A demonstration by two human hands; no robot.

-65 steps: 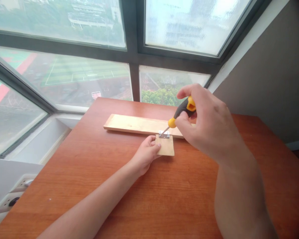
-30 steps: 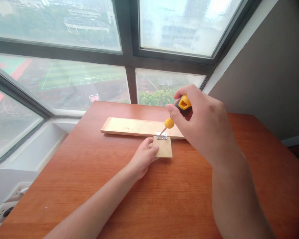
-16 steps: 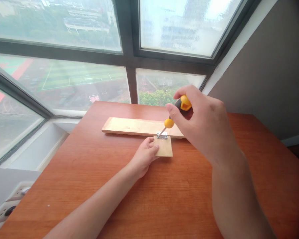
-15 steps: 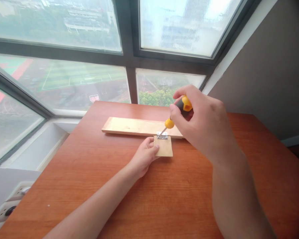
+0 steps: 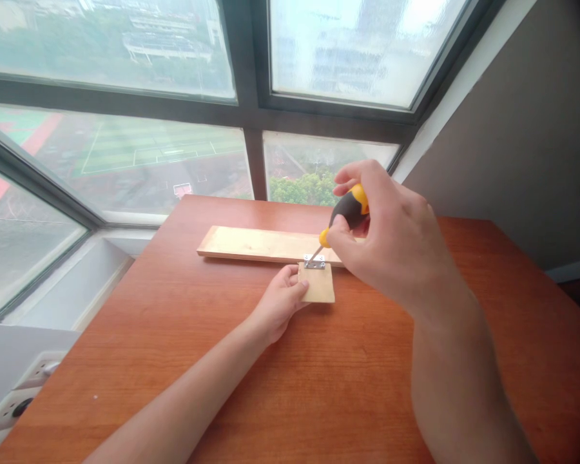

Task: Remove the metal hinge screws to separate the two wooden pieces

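My left hand (image 5: 281, 299) grips the left edge of a small square wooden board (image 5: 321, 287), thumb on top. A silver metal hinge (image 5: 314, 261) joins that board's far edge to a long pale wooden plank (image 5: 254, 243) lying behind it. In my right hand (image 5: 391, 238) is a screwdriver (image 5: 348, 211) with a black and yellow handle, held by the fingertips. Its shaft slants down to the left, and the tip meets the left part of the hinge. Whether a screw sits under the tip is too small to tell. My right hand covers the plank's right end.
All this rests on a reddish-brown wooden table (image 5: 348, 386). Windows with dark frames (image 5: 256, 116) rise behind its far edge. A grey wall (image 5: 512, 148) stands at the right, and power sockets (image 5: 24, 399) are at the lower left.
The fingers of my right hand have shifted on the screwdriver handle, and more of its black part shows. My left hand and the small board have hardly moved.
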